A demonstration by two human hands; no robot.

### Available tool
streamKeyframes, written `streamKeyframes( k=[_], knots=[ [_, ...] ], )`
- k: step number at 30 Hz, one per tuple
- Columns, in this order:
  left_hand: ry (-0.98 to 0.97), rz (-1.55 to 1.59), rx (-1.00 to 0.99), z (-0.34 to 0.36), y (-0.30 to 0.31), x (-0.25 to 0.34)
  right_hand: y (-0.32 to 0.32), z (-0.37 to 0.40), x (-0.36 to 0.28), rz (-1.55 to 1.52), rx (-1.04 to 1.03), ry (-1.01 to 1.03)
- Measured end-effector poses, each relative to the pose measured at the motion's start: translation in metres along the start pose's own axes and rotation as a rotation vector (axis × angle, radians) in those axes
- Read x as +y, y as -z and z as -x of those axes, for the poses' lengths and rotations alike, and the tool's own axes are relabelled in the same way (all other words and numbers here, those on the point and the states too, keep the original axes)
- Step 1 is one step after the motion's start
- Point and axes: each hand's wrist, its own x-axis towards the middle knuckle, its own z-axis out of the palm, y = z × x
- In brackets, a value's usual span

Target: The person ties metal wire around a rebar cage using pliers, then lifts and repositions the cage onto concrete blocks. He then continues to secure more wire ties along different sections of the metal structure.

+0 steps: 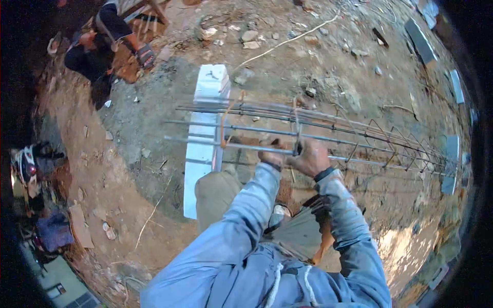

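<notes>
"Grey steel bars make up that long, narrow cage [267,130]; where is it?"

"Across the middle of the view, running from nine o'clock toward three. Its nine-o'clock end lies over a long white rectangular block [200,167]; its far end reaches a pale blue-grey block [451,159] at three o'clock."

"And the wearer's hands?"

"Close beside each other, both at the cage's nearest bar. The right hand [311,157] pinches the lower corner of a thin grey metal hoop [296,120] where it meets that bar. The left hand [271,151], on the nine-o'clock side, has its fingers bent at the same bar; how firmly it grips, or whether it does, I cannot tell."

"Is that the only hoop nearby?"

"No, a rust-brown metal hoop [224,124] stands farther toward nine o'clock, just beside the white block."

"Anyone else about?"

"Between ten and eleven o'clock, well apart from the cage, another person [113,24] in dark clothing, partly seen against brown earth."
</notes>
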Motion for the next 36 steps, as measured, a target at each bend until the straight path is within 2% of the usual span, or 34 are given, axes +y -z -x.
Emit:
streamKeyframes(
  k=[1,2,3,6,7,9,12,14,15,16,17,18,19,20,21,22,23,24,25,26,28,29,30,31,32,33,34,35,36],
  knots=[
    [0.006,0.075,-0.205,0.001,0.033,-0.011,-0.002,0.005,-0.003,-0.011,-0.047,0.009],
    [-0.138,-0.324,0.13,0.014,0.072,-0.025,-0.006,0.013,-0.002,-0.028,-0.097,0.013],
    [-0.134,-0.723,0.513,0.027,0.108,-0.039,-0.034,0.021,0.02,-0.062,-0.047,0.094],
    [0.051,-0.138,0.808,0.096,0.0,-0.033,-0.07,0.036,0.035,0.058,-0.116,0.042],
    [0.055,-0.108,0.856,0.105,0.016,-0.036,-0.076,0.04,0.04,0.063,-0.132,0.118],
    [0.055,-0.155,0.875,0.12,0.047,-0.038,-0.084,0.052,0.035,0.052,-0.112,0.093],
    [0.063,-0.283,0.839,0.135,0.061,-0.032,-0.084,0.065,0.036,0.103,-0.085,0.14],
    [0.048,-0.58,0.753,0.142,0.071,-0.025,-0.067,0.077,0.02,0.014,0.09,0.191],
    [0.026,-0.748,0.714,0.144,0.072,-0.023,-0.053,0.081,0.005,-0.004,0.08,0.157],
    [0.083,-0.244,0.961,0.149,0.032,-0.019,-0.056,0.086,0.002,-0.017,0.076,0.17],
    [0.041,-0.23,0.863,0.159,0.004,-0.016,-0.063,0.094,0.001,-0.043,0.025,0.14],
    [0.028,-0.233,0.871,0.168,-0.022,-0.01,-0.065,0.1,-0.002,-0.068,-0.024,0.108],
    [0.056,-0.355,0.861,0.174,-0.048,-0.001,-0.06,0.102,-0.01,-0.061,-0.148,0.06],
    [0.083,-0.473,0.852,0.178,-0.064,0.004,-0.061,0.105,-0.012,-0.07,-0.151,0.071],
    [-0.002,-0.665,0.855,0.178,-0.045,0.004,-0.07,0.111,-0.011,-0.116,-0.328,-0.032],
    [-0.01,-0.67,0.878,0.188,-0.086,0.011,-0.078,0.12,-0.014,-0.164,-0.516,-0.139],
    [0.07,-0.723,0.867,0.198,-0.13,0.018,-0.083,0.132,-0.015,-0.175,-0.527,-0.026],
    [0.152,-0.773,0.852,0.205,-0.172,0.025,-0.075,0.14,-0.024,-0.188,-0.543,-0.021],
    [0.227,-0.918,0.853,0.211,-0.192,0.031,-0.067,0.145,-0.032,-0.23,-0.417,0.039],
    [0.218,-0.92,0.865,0.215,-0.203,0.034,-0.059,0.149,-0.039,-0.271,-0.288,0.098],
    [0.181,-0.915,0.56,0.217,-0.226,0.041,-0.04,0.144,-0.04,-0.29,-0.282,0.157],
    [0.058,-1.134,0.422,0.214,-0.243,0.045,-0.03,0.134,-0.038,-0.298,-0.259,0.203],
    [0.055,-1.149,0.406,0.205,-0.253,0.052,-0.019,0.122,-0.038,-0.3,-0.234,0.247],
    [0.051,-1.267,0.289,0.194,-0.259,0.059,0.018,0.107,-0.057,-0.597,0.043,0.125],
    [0.045,-1.38,0.168,0.183,-0.264,0.064,0.027,0.096,-0.053,-0.594,0.057,0.13],
    [-0.103,-1.503,0.054,0.171,-0.271,0.067,0.029,0.086,-0.046,-0.44,-0.003,0.174],
    [-0.097,-1.512,0.038,0.156,-0.272,0.071,0.029,0.077,-0.042,-0.291,-0.064,0.206],
    [-0.08,-1.426,0.14,0.144,-0.269,0.075,0.032,0.071,-0.041,-0.148,-0.373,0.197],
    [-0.075,-1.332,0.247,0.137,-0.262,0.08,0.048,0.071,-0.056,-0.151,-0.376,0.202]
  ],
)
